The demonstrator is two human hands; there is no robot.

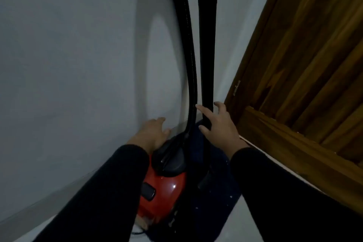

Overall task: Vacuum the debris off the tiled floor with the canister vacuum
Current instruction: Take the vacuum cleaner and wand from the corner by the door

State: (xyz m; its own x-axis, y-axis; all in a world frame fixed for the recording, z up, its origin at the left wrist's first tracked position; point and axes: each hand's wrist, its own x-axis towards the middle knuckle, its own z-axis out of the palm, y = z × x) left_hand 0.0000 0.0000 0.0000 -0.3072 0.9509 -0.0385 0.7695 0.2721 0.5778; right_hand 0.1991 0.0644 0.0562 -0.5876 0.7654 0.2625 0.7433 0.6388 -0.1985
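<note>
A red canister vacuum [167,188] with a black top stands in the corner by the wall. Its ribbed black hose [189,65] and black wand [207,55] rise upright against the wall. My right hand [218,125] is at the wand's lower part with fingers spread on both sides of it and not closed round it. To the left of the canister's black top, my left hand [152,133] reaches with fingers extended and holds nothing. Both arms are in black sleeves. The wand's floor end is hidden in the dark.
A dark blue mat [222,192] with small white specks lies under the vacuum. A wooden door [306,55] and its frame stand close on the right. The white wall [78,65] fills the left. Pale tiled floor [243,228] shows at the bottom.
</note>
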